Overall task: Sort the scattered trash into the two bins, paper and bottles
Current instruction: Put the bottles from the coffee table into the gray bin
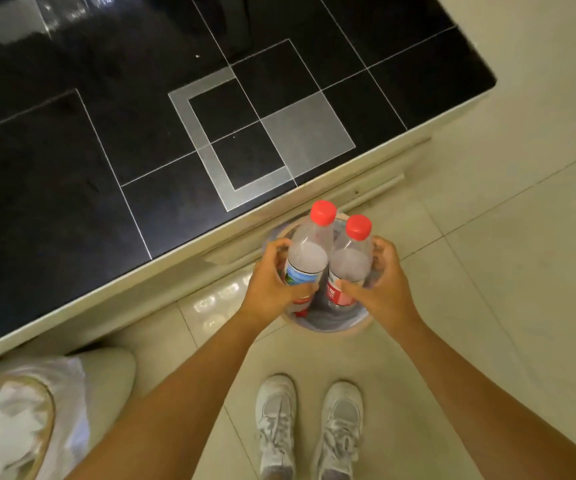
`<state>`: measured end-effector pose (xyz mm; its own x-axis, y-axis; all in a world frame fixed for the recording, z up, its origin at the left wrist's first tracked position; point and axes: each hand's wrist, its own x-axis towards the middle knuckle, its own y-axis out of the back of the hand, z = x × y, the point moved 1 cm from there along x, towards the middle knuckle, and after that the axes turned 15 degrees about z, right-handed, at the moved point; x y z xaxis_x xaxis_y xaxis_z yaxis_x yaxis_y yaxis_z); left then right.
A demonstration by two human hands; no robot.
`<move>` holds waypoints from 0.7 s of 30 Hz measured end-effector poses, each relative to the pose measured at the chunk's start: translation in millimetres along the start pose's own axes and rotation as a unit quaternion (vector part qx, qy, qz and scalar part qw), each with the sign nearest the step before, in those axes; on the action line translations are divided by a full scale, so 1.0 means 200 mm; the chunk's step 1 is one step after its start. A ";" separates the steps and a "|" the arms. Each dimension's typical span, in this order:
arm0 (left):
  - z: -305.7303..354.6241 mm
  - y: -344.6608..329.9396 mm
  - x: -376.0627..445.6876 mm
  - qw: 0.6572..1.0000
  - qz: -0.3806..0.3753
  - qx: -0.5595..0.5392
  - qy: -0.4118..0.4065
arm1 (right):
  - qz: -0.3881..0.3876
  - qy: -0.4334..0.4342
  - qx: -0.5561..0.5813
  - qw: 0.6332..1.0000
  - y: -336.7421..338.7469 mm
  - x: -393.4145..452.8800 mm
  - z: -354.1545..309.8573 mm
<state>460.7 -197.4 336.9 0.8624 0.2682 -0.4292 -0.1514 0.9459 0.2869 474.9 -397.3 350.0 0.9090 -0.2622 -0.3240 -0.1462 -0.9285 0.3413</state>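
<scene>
no text legible anywhere. blue-and-white label seen on left clear plastic bottle with red cap (309, 252), print too blurred to be read. red label with white characters seen on right clear plastic bottle with red cap (350, 263), partly covered by fingers, characters not decipherable. no numbers or signs made out elsewhere.

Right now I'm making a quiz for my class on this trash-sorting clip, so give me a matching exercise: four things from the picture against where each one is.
Things:
1. bottle with the blue label
2. bottle with the red label
3. crumpled paper
4. round bin

Places:
A. in the lined bin at lower left
B. in the right hand
C. on the floor under both hands
D. in the left hand

Pairs: 1-D, 2-B, 3-A, 4-C
</scene>
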 end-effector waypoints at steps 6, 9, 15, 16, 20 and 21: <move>-0.20 -0.13 0.05 0.996 -0.044 0.062 0.037 | -0.033 -0.041 -0.022 0.998 -0.06 0.00 0.22; -0.26 -0.16 0.07 0.993 -0.073 0.074 0.056 | -0.060 -0.057 -0.047 0.995 -0.08 0.00 0.29; -0.17 -0.14 0.01 0.989 -0.101 0.096 0.054 | -0.062 -0.065 -0.064 0.994 -0.05 0.02 0.24; -0.15 -0.13 -0.01 0.988 -0.103 0.108 0.049 | -0.059 -0.059 -0.068 0.994 -0.04 0.02 0.22; -0.04 -0.08 -0.06 0.988 -0.094 0.108 0.058 | -0.048 -0.030 -0.066 0.996 0.02 0.03 0.04; 0.00 -0.06 -0.07 0.990 -0.085 0.099 0.061 | -0.047 -0.025 -0.066 0.996 0.04 0.02 -0.01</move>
<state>449.7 -213.5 339.7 0.8012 0.1392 -0.5819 0.0997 0.9279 0.3592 479.2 -405.1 353.2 0.8954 -0.1912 -0.4021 -0.0058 -0.9081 0.4188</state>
